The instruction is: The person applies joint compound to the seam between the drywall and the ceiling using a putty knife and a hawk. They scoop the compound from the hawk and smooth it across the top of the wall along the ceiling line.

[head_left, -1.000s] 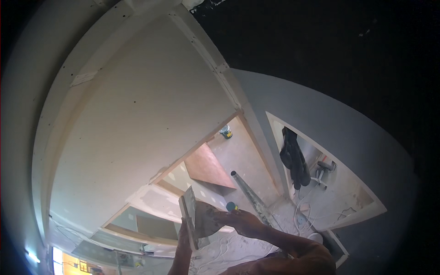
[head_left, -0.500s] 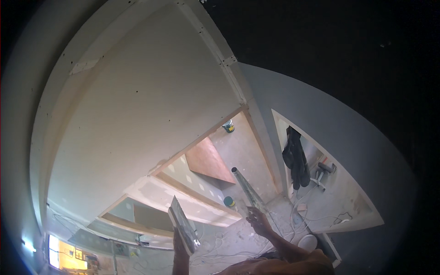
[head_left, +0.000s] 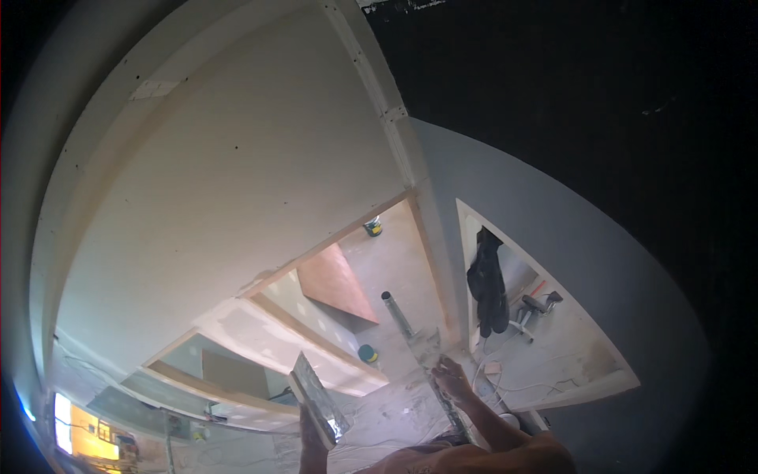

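Observation:
My left hand (head_left: 312, 433) grips a flat board or trowel with a pale edge and a shiny, smeared metal face (head_left: 320, 395) at the bottom centre. To its right, my right hand (head_left: 454, 383) is closed on the handle of a wide, thin scraper (head_left: 425, 341), whose blurred blade points up and away from me. Behind the scraper, a long metal pipe (head_left: 399, 314) slants upward with an open dark end; I cannot tell whether the scraper touches it.
Pale wall boards (head_left: 221, 142) frame openings onto a floor (head_left: 399, 253) holding a pink panel (head_left: 335, 292), a bucket (head_left: 373, 227), a green container (head_left: 367, 353) and cables (head_left: 505, 385). Dark clothing (head_left: 488, 280) hangs in the right opening, beside tools (head_left: 541, 304). A dark surface (head_left: 553, 87) spans the upper right.
My right hand has moved right with the scraper, away from the board in my left hand; its blade now points upward. The view has shifted slightly.

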A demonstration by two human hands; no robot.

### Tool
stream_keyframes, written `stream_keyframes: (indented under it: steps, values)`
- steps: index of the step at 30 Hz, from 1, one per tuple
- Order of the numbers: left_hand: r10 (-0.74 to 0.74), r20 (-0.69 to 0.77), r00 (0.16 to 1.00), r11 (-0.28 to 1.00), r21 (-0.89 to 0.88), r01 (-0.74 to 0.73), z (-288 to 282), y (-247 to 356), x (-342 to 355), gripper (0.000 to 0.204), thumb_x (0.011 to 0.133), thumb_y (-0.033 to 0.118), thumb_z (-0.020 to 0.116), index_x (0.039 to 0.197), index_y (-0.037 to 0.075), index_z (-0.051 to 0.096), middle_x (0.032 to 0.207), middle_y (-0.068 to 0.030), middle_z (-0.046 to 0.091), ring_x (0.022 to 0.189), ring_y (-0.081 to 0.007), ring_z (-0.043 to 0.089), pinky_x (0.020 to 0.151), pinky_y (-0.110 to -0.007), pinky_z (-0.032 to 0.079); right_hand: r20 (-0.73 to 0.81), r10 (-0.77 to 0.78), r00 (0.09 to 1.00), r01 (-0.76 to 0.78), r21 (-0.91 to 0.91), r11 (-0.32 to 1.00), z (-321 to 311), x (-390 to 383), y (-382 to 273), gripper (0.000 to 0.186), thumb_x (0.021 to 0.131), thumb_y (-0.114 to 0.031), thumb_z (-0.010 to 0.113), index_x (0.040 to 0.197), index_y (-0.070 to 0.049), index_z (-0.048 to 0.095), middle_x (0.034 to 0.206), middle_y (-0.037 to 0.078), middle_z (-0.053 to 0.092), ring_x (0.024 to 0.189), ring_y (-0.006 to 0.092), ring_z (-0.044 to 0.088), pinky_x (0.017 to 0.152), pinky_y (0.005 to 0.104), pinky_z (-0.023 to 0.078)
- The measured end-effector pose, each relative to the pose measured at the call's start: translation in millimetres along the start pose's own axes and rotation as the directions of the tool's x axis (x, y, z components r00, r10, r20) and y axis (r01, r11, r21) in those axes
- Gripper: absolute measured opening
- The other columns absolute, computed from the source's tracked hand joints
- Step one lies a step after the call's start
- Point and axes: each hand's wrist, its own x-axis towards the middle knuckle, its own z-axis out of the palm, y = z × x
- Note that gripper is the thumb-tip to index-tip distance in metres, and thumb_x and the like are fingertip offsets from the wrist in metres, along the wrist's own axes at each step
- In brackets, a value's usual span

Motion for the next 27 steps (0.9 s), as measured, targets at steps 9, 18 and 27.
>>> stream_keyframes:
  steps: [9,18,27]
  values:
    - [0.107,0.051,0.993,0.993,0.045,-0.11,-46.3,-21.3,-0.4,0.057,0.101,0.056,0.047,0.139,0.014,0.049,0.121,-0.0085,0.06,0.104,-0.027,0.06,0.089,-0.044,0.053,-0.116,-0.05,0.992,0.049,-0.006,0.999,25.0,-29.9,-5.9,0.023,0.094,-0.011,0.063,0.117,-0.008,0.064,0.094,-0.001,0.062,0.077,0.0089,0.058,0.065,0.0271,0.047]
    - [0.008,0.114,0.993,0.999,0.031,-0.012,-59.0,-30.4,24.0,0.054,0.102,0.054,0.048,0.136,0.013,0.051,0.119,-0.0078,0.061,0.102,-0.0249,0.059,0.088,-0.042,0.052,-0.182,0.007,0.983,-0.014,-0.04,0.999,40.2,-35.6,21.7,0.028,0.094,-0.014,0.064,0.12,-0.003,0.06,0.1,0.003,0.062,0.076,0.012,0.06,0.063,0.029,0.051]
    - [-0.077,0.239,0.968,0.997,0.034,0.071,-56.6,-31.4,55.1,0.051,0.102,0.052,0.05,0.133,0.011,0.053,0.116,-0.0072,0.062,0.099,-0.0228,0.059,0.088,-0.04,0.052,-0.284,-0.111,0.952,0.1,-0.052,0.994,70.7,-74.9,16.8,0.031,0.095,-0.016,0.063,0.123,-0.002,0.059,0.092,0.002,0.062,0.077,0.0124,0.059,0.067,0.0301,0.05]
